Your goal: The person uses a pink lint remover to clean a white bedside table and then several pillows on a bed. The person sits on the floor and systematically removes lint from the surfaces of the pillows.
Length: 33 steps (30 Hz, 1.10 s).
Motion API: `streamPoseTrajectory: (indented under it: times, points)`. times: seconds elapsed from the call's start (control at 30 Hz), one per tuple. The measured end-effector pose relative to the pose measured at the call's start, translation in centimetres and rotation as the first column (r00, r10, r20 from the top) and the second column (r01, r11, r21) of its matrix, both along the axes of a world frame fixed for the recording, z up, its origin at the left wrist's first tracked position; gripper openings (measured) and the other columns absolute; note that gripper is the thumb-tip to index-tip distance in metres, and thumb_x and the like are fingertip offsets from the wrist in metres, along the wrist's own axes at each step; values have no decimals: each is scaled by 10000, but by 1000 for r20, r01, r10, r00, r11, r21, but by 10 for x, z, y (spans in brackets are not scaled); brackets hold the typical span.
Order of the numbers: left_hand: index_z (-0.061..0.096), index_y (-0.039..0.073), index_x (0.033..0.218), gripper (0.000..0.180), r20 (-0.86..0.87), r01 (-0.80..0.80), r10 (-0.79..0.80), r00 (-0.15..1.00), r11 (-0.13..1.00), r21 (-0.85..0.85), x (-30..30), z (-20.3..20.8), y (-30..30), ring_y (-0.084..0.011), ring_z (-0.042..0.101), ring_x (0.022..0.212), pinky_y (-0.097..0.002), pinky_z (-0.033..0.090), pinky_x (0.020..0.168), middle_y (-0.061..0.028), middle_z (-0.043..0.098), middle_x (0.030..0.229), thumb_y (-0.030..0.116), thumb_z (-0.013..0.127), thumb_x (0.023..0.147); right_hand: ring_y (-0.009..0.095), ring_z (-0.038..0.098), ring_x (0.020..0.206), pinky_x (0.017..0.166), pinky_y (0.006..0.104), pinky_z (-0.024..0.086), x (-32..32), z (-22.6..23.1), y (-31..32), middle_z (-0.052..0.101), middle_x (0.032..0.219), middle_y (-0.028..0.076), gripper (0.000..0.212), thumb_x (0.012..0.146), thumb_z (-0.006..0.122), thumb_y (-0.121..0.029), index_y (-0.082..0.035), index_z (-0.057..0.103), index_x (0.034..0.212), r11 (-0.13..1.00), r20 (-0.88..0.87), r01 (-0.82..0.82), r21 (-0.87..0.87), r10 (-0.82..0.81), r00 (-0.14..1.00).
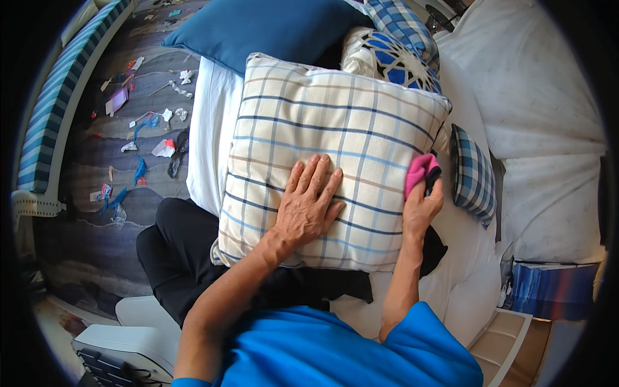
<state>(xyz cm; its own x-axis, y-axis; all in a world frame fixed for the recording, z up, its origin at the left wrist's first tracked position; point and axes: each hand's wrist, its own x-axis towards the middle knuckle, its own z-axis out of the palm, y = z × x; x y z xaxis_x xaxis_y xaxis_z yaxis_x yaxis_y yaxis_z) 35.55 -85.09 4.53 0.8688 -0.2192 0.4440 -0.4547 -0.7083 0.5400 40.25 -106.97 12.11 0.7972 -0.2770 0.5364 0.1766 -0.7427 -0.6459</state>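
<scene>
A large cream cushion [316, 122] with blue, grey and tan checks lies across my lap. My left hand [306, 200] rests flat on its middle, fingers stretched out and holding nothing. At the cushion's right edge my right hand [422, 203] is closed around a bunched pink and black cloth [420, 173]. Part of that cloth is hidden in my fingers. The pink side touches the cushion's right edge.
A plain blue cushion [271, 29] and a patterned blue-and-white cushion [393, 58] lie beyond. A small checked cushion [474, 174] stands at right, near white covers [529, 84]. Scraps litter the dark patterned floor [90, 226] at left, beside a striped blue pad [58, 103].
</scene>
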Motion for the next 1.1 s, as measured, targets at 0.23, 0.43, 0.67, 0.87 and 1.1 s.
streamPoseTrajectory:
  times: [0.23,0.43,0.67,0.87,1.1]
  points:
    - [489,56,1439,599,28,-7,8,1000,999,-32,2,1,3,-400,324,1450,-525,195,1205,-240,374,1537,341,625,930,340,703,788,679,407,556,8,8,55,716,891,143,154,866,685,-155,-60,676,986,871,-67,-323,-370,322,944]
    - [479,58,1452,579,18,-11,11,1000,999,-32,0,-1,0,-376,308,1464,-514,187,1216,-227,367,1546,338,599,959,369,702,740,645,418,549,83,28,36,720,867,177,211,912,679,-250,-57,675,997,896,29,-140,-421,168,985]
    - [522,-28,1355,560,52,-61,61,997,998,10,-6,-6,10,-395,356,1432,-526,229,1205,-248,408,1505,302,628,915,355,705,811,691,414,561,-16,-13,86,709,897,160,204,871,699,-185,-65,652,1029,746,-368,-546,-382,419,830]
    - [487,12,1423,590,-8,-31,31,999,999,-10,-27,-8,18,-376,332,1453,-509,215,1213,-221,378,1542,303,635,930,332,699,771,646,406,566,21,3,65,709,888,134,139,866,665,-128,-80,663,997,758,-145,-434,-486,420,896]
    - [477,-21,1428,612,-64,-56,55,996,998,-11,-38,-8,24,-370,318,1461,-486,189,1227,-240,386,1532,339,605,950,357,700,754,648,415,561,45,11,87,715,868,155,181,912,674,-228,-70,657,1000,792,-183,-365,-489,316,931]
